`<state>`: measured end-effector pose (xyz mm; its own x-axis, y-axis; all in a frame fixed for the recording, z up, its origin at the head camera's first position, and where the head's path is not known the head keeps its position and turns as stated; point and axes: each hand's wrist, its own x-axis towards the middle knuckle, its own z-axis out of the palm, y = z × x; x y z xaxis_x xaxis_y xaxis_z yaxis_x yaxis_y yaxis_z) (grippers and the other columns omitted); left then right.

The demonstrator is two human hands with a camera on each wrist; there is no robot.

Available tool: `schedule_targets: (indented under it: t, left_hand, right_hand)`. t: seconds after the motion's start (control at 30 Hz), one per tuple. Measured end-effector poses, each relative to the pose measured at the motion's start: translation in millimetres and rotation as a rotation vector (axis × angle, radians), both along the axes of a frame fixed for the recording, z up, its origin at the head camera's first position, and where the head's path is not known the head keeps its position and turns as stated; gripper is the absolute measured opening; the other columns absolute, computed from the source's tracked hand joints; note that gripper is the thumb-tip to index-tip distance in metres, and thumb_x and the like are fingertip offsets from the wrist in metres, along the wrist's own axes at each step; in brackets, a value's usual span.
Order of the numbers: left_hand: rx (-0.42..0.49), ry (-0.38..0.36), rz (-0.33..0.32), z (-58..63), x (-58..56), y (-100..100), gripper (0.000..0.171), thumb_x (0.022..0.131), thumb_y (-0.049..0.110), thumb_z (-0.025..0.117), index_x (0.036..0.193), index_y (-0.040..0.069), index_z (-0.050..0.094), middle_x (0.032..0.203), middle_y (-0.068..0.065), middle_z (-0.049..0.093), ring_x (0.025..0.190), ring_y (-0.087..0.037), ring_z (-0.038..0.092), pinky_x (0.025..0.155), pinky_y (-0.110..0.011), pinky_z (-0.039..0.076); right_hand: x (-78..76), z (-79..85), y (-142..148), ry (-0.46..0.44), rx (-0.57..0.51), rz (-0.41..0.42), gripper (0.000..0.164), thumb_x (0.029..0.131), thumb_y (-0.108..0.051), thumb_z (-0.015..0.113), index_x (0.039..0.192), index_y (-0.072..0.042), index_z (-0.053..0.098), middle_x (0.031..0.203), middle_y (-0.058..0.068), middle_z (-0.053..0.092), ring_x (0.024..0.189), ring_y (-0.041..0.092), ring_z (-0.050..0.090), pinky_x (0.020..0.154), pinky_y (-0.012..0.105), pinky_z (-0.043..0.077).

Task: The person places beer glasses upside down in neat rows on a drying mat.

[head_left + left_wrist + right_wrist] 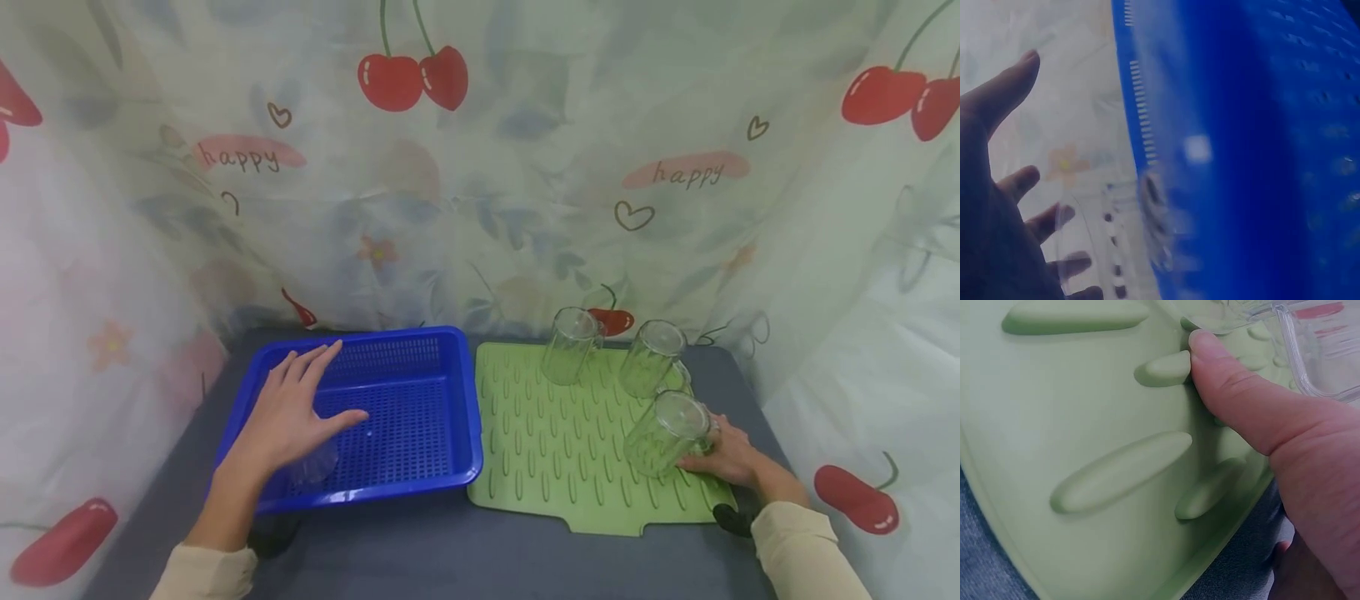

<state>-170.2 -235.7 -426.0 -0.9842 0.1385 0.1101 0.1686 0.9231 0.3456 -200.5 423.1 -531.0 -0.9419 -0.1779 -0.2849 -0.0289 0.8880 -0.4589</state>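
Observation:
My left hand (288, 421) hovers over the near left part of a blue plastic basket (468, 400), its fingers spread and thumb held out. Beneath it, partly hidden, a clear glass (318, 462) lies in the basket. In the left wrist view the left hand (1004, 206) holds nothing; a blurred transparent edge shows beside its fingers. My right hand (731, 454) grips the handle side of a clear glass mug (660, 442), which stands base up on a green drying mat (525, 492). In the right wrist view the thumb (1229, 381) reaches under the mug's handle (1297, 356).
Two more glass mugs, one at the back (568, 350) and one further right (651, 362), stand base up on the mat. Basket and mat sit side by side on a dark grey tabletop (420, 550). A cherry-print curtain (487, 167) encloses the back and sides.

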Motion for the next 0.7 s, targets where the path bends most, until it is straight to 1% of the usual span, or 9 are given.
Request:
schedule_targets:
  t: [0.2,0.4,0.47,0.57,0.63,0.7]
  left_hand:
    - [-0.039,-0.090,0.011,-4.2,10.5,-10,0.108,0.081,0.081,0.061,0.165,0.028,0.018,0.163,-0.020,0.033,0.145,-0.058,0.026,0.106,-0.081,0.030]
    - [-0.060,-0.119,0.013,-7.2,16.3,-15,0.113,0.075,0.089,0.058,0.163,0.027,0.024,0.157,-0.024,0.039,0.139,-0.059,0.033,0.099,-0.080,0.036]
    - [-0.062,-0.128,0.017,-8.0,17.5,-16,0.113,0.074,0.088,0.061,0.163,0.027,0.026,0.156,-0.024,0.040,0.138,-0.058,0.036,0.096,-0.080,0.039]
    - [-0.067,-0.145,0.023,-9.7,17.9,-16,0.108,0.074,0.078,0.072,0.161,0.028,0.031,0.155,-0.022,0.041,0.136,-0.056,0.039,0.090,-0.079,0.043]
    - [-0.068,-0.157,0.030,-10.2,17.8,-16,0.102,0.074,0.064,0.081,0.158,0.027,0.037,0.154,-0.020,0.043,0.136,-0.054,0.039,0.086,-0.080,0.044]
    - [-0.073,-0.166,0.037,-10.9,17.2,-17,0.094,0.074,0.053,0.087,0.153,0.026,0.045,0.151,-0.018,0.044,0.134,-0.052,0.040,0.083,-0.080,0.045]
  right_hand:
    - [1.6,-5.4,-1,0.007,-0.006,0.005,0.115,0.084,-0.046,0.080,0.155,0.016,0.015,0.154,0.051,0.009,0.137,0.075,0.008,0.103,0.088,0.017]
    - [2.4,-7.1,0,0.006,-0.008,-0.006,0.114,0.083,-0.047,0.080,0.155,0.016,0.018,0.155,0.050,0.010,0.137,0.076,0.008,0.101,0.088,0.017]
    - [2.5,-6.5,1,0.007,-0.010,-0.003,0.112,0.083,-0.048,0.079,0.155,0.016,0.020,0.155,0.049,0.010,0.137,0.075,0.008,0.102,0.088,0.018]
    - [2.0,-6.6,1,0.012,-0.012,0.006,0.110,0.084,-0.047,0.079,0.154,0.016,0.023,0.155,0.049,0.010,0.138,0.075,0.008,0.102,0.088,0.017]
    - [1.4,-7.0,2,0.023,-0.012,0.013,0.107,0.084,-0.047,0.079,0.153,0.016,0.026,0.156,0.048,0.012,0.138,0.074,0.009,0.103,0.087,0.016]
    - [0.7,-7.5,2,0.029,-0.026,0.019,0.105,0.084,-0.046,0.079,0.153,0.015,0.028,0.157,0.047,0.012,0.140,0.073,0.007,0.105,0.087,0.013]
